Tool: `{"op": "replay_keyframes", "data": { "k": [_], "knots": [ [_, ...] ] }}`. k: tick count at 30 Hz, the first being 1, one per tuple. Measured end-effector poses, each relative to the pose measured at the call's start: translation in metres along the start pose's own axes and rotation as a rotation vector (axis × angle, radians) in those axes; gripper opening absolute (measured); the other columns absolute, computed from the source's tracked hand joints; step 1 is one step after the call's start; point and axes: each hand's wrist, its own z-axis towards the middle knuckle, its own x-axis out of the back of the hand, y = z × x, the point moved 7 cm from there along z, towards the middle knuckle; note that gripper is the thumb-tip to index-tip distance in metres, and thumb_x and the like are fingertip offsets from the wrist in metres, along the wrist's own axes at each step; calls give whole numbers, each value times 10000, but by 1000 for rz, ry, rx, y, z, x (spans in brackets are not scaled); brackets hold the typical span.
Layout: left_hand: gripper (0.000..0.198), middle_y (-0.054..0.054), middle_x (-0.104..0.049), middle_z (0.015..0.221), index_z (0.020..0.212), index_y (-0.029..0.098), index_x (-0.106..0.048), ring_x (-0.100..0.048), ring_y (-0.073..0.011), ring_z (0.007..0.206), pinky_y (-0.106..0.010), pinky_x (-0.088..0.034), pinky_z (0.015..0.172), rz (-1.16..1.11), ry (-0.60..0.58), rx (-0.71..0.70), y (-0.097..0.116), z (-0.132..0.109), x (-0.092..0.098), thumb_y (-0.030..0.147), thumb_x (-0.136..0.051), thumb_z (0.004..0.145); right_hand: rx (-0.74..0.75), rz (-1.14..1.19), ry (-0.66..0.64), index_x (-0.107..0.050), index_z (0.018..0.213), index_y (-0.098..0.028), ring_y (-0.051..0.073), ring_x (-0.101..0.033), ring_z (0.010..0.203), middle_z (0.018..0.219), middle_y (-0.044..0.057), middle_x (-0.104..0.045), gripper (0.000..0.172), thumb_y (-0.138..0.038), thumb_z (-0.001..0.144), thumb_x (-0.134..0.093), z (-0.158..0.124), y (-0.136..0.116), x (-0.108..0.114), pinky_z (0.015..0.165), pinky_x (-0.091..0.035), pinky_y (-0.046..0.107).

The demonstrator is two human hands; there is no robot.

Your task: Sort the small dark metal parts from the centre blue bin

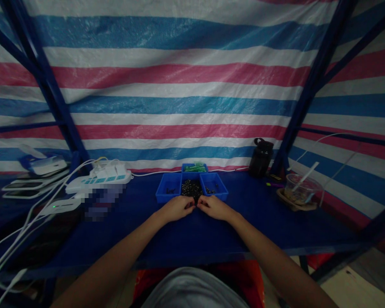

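Note:
My left hand (179,208) and my right hand (214,207) meet closely at the front edge of a heap of small dark parts (191,188). Both have their fingers curled into a pinch; whatever lies between the fingertips is too small to make out. A blue tray (162,196) with a few dark pieces stands left of the heap. Another blue tray (223,194), holding small dark and shiny pieces, is on the right. Behind the heap, green packets (195,167) lie in a third blue tray.
On the blue table (131,233), a white power strip (99,183), cables and stacked devices (35,184) occupy the left. At the right are a black bottle (261,158) and a clear plastic bowl (301,188). A striped sheet (179,85) hangs behind.

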Motion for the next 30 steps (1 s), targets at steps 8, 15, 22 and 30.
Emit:
{"op": "replay_keyframes", "data": {
  "k": [8, 15, 22, 30],
  "knots": [
    [174, -26, -626, 845, 927, 180, -594, -576, -139, 765, -211, -381, 655, 4, 16, -44, 4, 0, 3, 282, -455, 903, -7, -28, -27, -595, 917, -169, 99, -540, 576, 666, -12, -614, 124, -252, 871, -515, -1, 3, -4, 541, -340, 194],
    [180, -23, -610, 943, 970, 198, -606, -573, -130, 875, -215, -405, 779, -76, 50, -177, 18, -1, 2, 283, -453, 927, -1, -84, -40, -591, 880, -168, 110, -552, 608, 708, 5, -634, 112, -267, 843, -555, 0, 5, -7, 562, -335, 202],
    [168, -10, -643, 929, 973, 201, -610, -586, -137, 883, -217, -399, 769, -41, 67, -110, 1, 3, -1, 289, -476, 922, -22, -46, -26, -586, 879, -169, 96, -529, 586, 685, -8, -609, 114, -266, 855, -531, 0, 6, -7, 535, -318, 192],
    [146, -6, -656, 850, 916, 203, -607, -604, -143, 776, -208, -364, 638, 54, 56, -64, -2, 3, 0, 299, -497, 905, -20, -49, -23, -591, 890, -172, 91, -519, 579, 677, -19, -595, 105, -251, 848, -536, -1, 5, -4, 530, -315, 191]
  ]
}}
